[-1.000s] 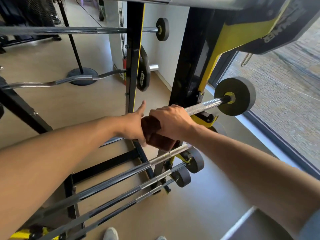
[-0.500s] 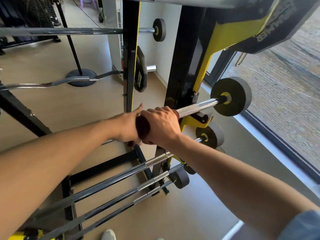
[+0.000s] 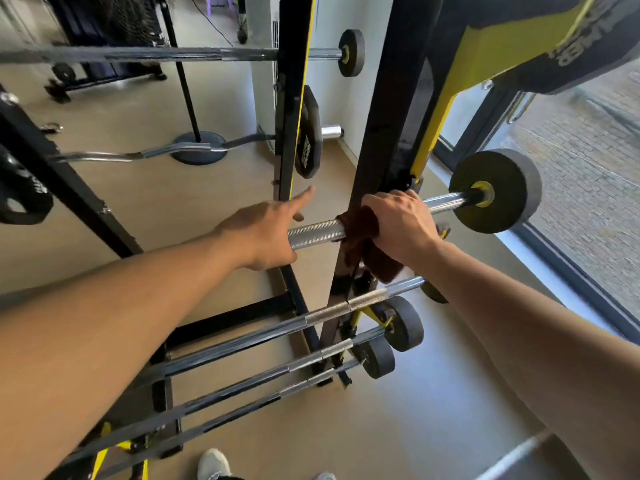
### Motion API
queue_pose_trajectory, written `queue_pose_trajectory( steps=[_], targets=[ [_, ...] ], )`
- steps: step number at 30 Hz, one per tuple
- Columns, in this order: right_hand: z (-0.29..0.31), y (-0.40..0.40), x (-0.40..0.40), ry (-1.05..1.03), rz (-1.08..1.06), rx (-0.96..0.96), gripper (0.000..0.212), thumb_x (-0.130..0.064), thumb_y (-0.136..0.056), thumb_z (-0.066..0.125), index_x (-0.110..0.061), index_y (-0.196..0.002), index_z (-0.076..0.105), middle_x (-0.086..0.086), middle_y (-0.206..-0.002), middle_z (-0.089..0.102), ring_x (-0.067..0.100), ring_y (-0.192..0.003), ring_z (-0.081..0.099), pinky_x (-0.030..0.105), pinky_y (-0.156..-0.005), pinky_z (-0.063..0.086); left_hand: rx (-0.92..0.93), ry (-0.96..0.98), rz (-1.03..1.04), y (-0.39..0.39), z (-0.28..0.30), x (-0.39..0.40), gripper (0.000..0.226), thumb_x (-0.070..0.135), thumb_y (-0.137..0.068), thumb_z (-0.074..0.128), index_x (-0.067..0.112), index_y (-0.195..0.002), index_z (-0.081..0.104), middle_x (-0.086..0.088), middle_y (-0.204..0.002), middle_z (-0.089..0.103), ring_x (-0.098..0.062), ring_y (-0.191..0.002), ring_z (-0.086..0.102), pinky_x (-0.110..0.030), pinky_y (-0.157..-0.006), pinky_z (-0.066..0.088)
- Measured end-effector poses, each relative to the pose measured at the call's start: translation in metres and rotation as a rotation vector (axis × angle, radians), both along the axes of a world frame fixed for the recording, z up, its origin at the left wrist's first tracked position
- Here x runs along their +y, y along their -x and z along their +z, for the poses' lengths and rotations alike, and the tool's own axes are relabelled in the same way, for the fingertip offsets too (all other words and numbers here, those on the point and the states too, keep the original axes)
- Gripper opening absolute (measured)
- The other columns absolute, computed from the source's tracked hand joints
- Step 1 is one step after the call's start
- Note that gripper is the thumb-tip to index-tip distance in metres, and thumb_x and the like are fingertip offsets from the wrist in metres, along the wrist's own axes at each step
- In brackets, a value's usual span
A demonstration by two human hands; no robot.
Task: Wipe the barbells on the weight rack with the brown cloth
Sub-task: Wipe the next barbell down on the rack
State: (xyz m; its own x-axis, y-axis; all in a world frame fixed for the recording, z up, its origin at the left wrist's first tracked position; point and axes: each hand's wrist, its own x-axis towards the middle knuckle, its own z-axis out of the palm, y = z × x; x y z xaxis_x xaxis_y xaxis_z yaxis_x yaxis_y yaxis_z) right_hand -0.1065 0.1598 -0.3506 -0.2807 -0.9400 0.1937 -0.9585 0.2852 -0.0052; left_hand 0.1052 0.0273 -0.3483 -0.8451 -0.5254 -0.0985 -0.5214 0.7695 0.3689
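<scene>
A black and yellow weight rack point(image 3: 391, 109) stands upright on the tan floor point(image 3: 433, 393), its posts rising out of view. It carries several barbells across its pegs: a top barbell point(image 3: 446, 201) with a grey plate at its right end, three lower barbells point(image 3: 329, 311) stacked below toward the near side, a curl bar point(image 3: 180, 150) on the far left, and a straight bar point(image 3: 242, 53) higher up. A round black stand base point(image 3: 199, 147) sits on the floor beyond.
</scene>
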Motion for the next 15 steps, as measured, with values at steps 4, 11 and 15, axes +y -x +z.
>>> queue_pose_trajectory(
  steps=[4,11,15],
  targets=[
    [-0.001,-0.018,-0.003,0.005,0.014,0.003,0.028,-0.034,-0.081,0.074,-0.033,-0.105,0.061,-0.011,-0.1,0.069,0.02,-0.102,0.062,0.04,-0.096,0.04,-0.002,0.023,-0.01,-0.004,0.003,0.002,0.126,0.032,-0.073,0.083,0.045,-0.155,-0.012,0.01,-0.149,0.048,-0.023,-0.124,0.053,-0.045,-0.092,0.053],
    [-0.001,-0.056,-0.007,0.036,-0.059,0.003,0.034,-0.049,-0.074,0.077,-0.03,-0.098,0.062,-0.006,-0.092,0.066,0.027,-0.096,0.06,0.045,-0.096,0.04,0.312,-0.321,0.074,-0.046,0.023,0.004,0.085,0.076,-0.089,0.042,0.033,-0.158,0.019,0.002,-0.141,0.057,-0.019,-0.126,0.053,-0.043,-0.11,0.038],
    [0.0,-0.104,-0.018,0.056,-0.113,-0.002,0.028,-0.035,-0.076,0.079,-0.029,-0.098,0.063,-0.005,-0.091,0.066,0.028,-0.096,0.059,0.046,-0.098,0.037,0.205,-0.359,0.137,-0.14,0.013,-0.046,0.073,0.074,-0.094,0.024,0.025,-0.139,0.053,0.0,-0.109,0.071,-0.02,-0.104,0.065,-0.044,-0.101,0.047]
  ],
)
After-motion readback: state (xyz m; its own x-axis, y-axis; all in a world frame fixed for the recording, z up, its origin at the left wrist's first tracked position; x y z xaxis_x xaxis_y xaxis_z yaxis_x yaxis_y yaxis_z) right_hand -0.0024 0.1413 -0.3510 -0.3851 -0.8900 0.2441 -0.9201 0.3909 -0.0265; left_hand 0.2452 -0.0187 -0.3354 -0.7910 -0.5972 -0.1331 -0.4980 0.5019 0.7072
